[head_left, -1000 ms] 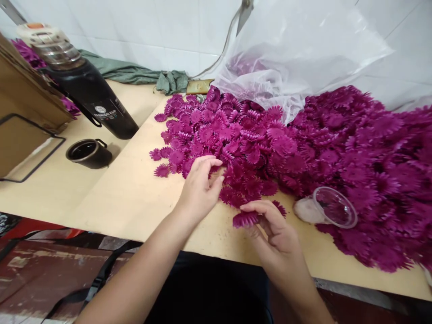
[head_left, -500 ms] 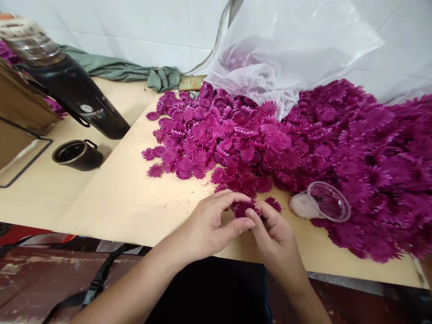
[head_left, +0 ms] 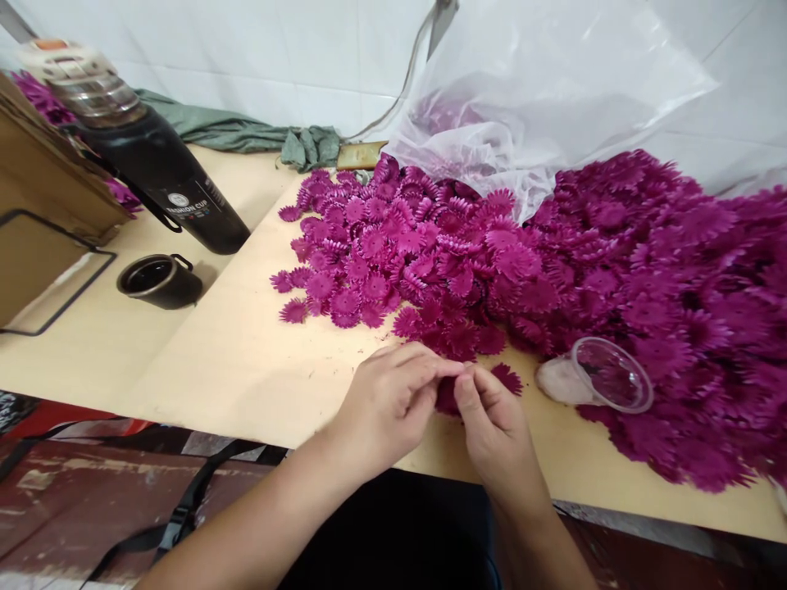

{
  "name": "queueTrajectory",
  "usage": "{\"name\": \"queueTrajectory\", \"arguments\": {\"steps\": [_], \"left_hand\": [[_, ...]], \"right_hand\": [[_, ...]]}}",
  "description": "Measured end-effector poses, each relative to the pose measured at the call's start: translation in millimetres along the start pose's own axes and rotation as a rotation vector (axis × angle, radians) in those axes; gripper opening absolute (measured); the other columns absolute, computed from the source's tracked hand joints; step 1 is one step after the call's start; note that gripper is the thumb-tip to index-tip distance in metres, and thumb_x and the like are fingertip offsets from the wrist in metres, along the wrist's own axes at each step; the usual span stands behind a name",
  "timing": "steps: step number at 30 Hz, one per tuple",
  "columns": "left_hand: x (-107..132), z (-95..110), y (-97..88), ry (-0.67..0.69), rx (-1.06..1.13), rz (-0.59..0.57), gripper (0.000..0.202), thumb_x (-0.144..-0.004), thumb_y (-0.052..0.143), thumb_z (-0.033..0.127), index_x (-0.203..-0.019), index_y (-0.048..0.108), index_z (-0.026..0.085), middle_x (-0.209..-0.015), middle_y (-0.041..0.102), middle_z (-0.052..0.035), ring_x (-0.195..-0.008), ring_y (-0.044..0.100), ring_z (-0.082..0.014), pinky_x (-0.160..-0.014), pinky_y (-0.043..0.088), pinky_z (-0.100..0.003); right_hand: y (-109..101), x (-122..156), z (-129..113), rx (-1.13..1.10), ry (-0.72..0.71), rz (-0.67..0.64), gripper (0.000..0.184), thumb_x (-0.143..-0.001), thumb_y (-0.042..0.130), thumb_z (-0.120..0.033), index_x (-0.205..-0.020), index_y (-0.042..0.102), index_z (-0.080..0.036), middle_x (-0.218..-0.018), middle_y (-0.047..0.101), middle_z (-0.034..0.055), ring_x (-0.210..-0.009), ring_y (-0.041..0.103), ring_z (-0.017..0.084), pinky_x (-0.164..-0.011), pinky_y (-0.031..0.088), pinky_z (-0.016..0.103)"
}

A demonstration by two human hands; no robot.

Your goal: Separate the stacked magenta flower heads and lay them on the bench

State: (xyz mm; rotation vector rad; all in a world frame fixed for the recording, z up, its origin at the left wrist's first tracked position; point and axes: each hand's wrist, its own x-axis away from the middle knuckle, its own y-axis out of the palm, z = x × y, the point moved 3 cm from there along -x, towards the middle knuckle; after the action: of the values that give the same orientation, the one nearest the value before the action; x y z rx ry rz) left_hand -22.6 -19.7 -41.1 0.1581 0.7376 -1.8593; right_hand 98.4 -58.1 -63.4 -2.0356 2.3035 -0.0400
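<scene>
I see a flower pile (head_left: 406,238) on the table (head_left: 246,352), a bag (head_left: 553,98) behind it. On the left, a mug (head_left: 175,285) sits before a bottle (head_left: 166,176); on the right, a tub (head_left: 587,378) lies at the pile's front edge.

Held flower (head_left: 448,397) mostly hidden b/w hands (head_left: 387,401), & pile (head_left: 553,270) cut off @ R edge.
</scene>
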Motion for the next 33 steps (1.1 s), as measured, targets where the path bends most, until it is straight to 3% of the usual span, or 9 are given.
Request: {"name": "queueTrajectory", "arguments": {"steps": [4,8,11,13,15,19,24,30,33], "left_hand": [[-0.7,-2.0,-0.4,-0.025,0.007,0.072,0.022,-0.081,0.052,0.006,-0.088,0.067,0.019,-0.079,0.067,-0.0025,-0.072,0.064,-0.0123,-0.066,0.053,-0.024],[2.4,4.5,-7.3,0.045,-0.082,0.201,0.012,-0.082,0.059,0.014,-0.09,0.066,0.019,-0.089,0.062,-0.0051,-0.082,0.061,-0.0146,-0.072,0.053,-0.028],[4.4,6.7,-6.4,0.063,-0.11,0.09,0.011,-0.082,0.062,0.024,-0.092,0.065,0.02,-0.089,0.061,-0.0052,-0.082,0.06,-0.0162,-0.071,0.052,-0.03],[4.3,4.8,-4.2,0.018,-0.11,-0.011,0.016,-0.08,0.065,0.03,-0.093,0.065,0.02,-0.088,0.062,-0.005,-0.082,0.06,-0.0174,-0.071,0.052,-0.031],[3.0,2.0,-4.1,-0.049,-0.069,-0.026,0.013,-0.079,0.066,0.028,-0.089,0.065,0.02,-0.089,0.061,-0.005,-0.082,0.06,-0.0174,-0.072,0.052,-0.031],[-0.5,-1.0,-6.3,-0.182,0.128,0.04,0.009,-0.081,0.057,0.015,-0.074,0.063,0.018,-0.083,0.06,-0.0035,-0.078,0.059,-0.0136,-0.07,0.05,-0.026],[-2.2,-9.3,-11.5,-0.424,0.362,0.204,0.011,-0.081,0.055,0.021,-0.071,0.054,0.018,-0.062,0.053,0.0025,-0.058,0.05,-0.01,-0.055,0.044,-0.021],[-18.2,-35.5,-44.8,-0.483,0.46,0.582,0.015,-0.083,0.053,0.023,-0.069,0.048,0.018,-0.057,0.048,0.0048,-0.05,0.044,-0.0081,-0.051,0.039,-0.019],[-27.1,-38.2,-45.4,-0.361,0.251,0.429,0.005,-0.078,0.058,0.019,-0.075,0.054,0.018,-0.069,0.054,0.0016,-0.064,0.053,-0.0112,-0.062,0.046,-0.023]], "right_hand": [[3.0,2.9,-4.0,0.003,-0.011,-0.014,0.032,-0.088,0.052,-0.047,-0.07,0.049,-0.02,-0.065,0.049,-0.0016,-0.061,0.048,0.012,-0.057,0.043,0.024],[-0.3,0.7,0.7,0.016,0.018,0.039,0.036,-0.088,0.051,-0.049,-0.067,0.048,-0.02,-0.06,0.044,-0.0034,-0.056,0.041,0.011,-0.052,0.038,0.023],[-2.6,-2.3,4.4,0.0,0.022,0.075,0.039,-0.088,0.05,-0.052,-0.065,0.048,-0.02,-0.059,0.044,-0.0034,-0.055,0.04,0.011,-0.05,0.037,0.022],[-3.0,-2.6,5.6,0.003,0.024,0.1,0.04,-0.087,0.051,-0.053,-0.065,0.048,-0.02,-0.058,0.044,-0.0035,-0.055,0.041,0.011,-0.05,0.037,0.022],[-2.3,-1.1,5.7,0.013,0.024,0.117,0.039,-0.087,0.051,-0.053,-0.066,0.048,-0.02,-0.059,0.044,-0.0035,-0.056,0.042,0.011,-0.051,0.038,0.022],[2.9,3.9,0.7,0.003,-0.014,0.046,0.029,-0.09,0.049,-0.044,-0.074,0.05,-0.02,-0.067,0.052,-0.0017,-0.063,0.049,0.012,-0.058,0.042,0.023],[11.9,9.2,-14.5,0.184,-0.115,-0.092,0.017,-0.092,0.047,-0.028,-0.077,0.048,-0.02,-0.072,0.049,-0.0008,-0.066,0.049,0.013,-0.061,0.041,0.025],[22.7,27.0,-23.8,0.246,-0.22,-0.301,0.012,-0.087,0.048,-0.016,-0.077,0.054,-0.019,-0.076,0.054,0.0024,-0.075,0.054,0.015,-0.068,0.044,0.027],[16.4,31.0,-20.3,0.172,-0.221,-0.252,0.011,-0.086,0.049,-0.014,-0.084,0.057,-0.02,-0.086,0.057,0.004,-0.085,0.058,0.015,-0.075,0.047,0.025]]}}
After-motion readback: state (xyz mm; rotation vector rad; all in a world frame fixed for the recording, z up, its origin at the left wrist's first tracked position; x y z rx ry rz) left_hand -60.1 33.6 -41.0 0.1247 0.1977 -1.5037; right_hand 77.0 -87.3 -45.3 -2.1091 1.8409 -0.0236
